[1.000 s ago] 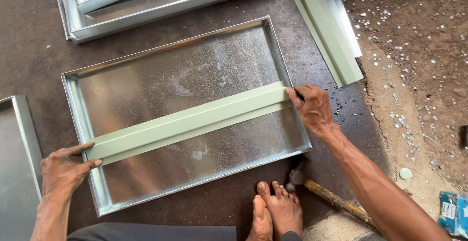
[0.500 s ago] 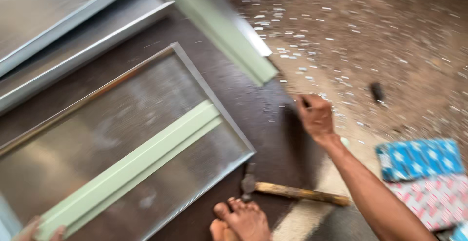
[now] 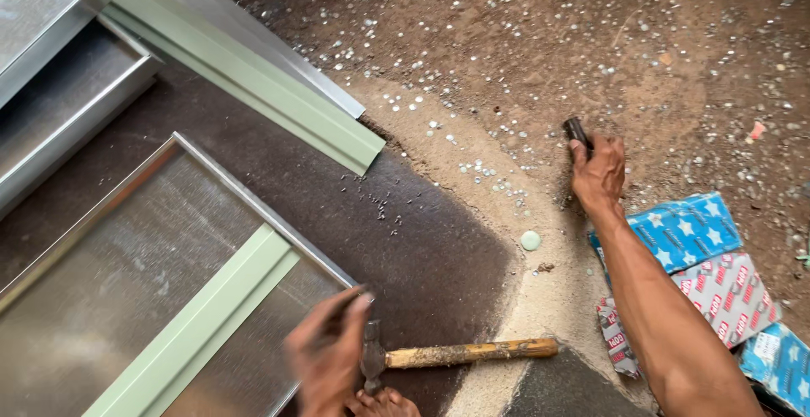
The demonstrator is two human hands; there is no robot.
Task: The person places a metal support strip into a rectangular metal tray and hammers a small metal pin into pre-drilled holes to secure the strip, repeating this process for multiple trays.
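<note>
We see the right hand point(image 3: 597, 172) stretched out over the dirt floor point(image 3: 675, 62), its fingers closed around a small dark tool point(image 3: 577, 132) whose tip shows above the knuckles. The left hand point(image 3: 327, 354) is blurred, low in the view, at the head of a hammer point(image 3: 460, 354); we cannot tell whether it grips the head or only touches it. The hammer lies flat with its wooden handle pointing toward the right arm, well apart from the right hand. Just beside the left hand lies a shallow metal tray point(image 3: 126, 273) with a pale green strip point(image 3: 198, 324) across it. Patterned cardboard packets point(image 3: 717, 265) lie beneath the right forearm.
</note>
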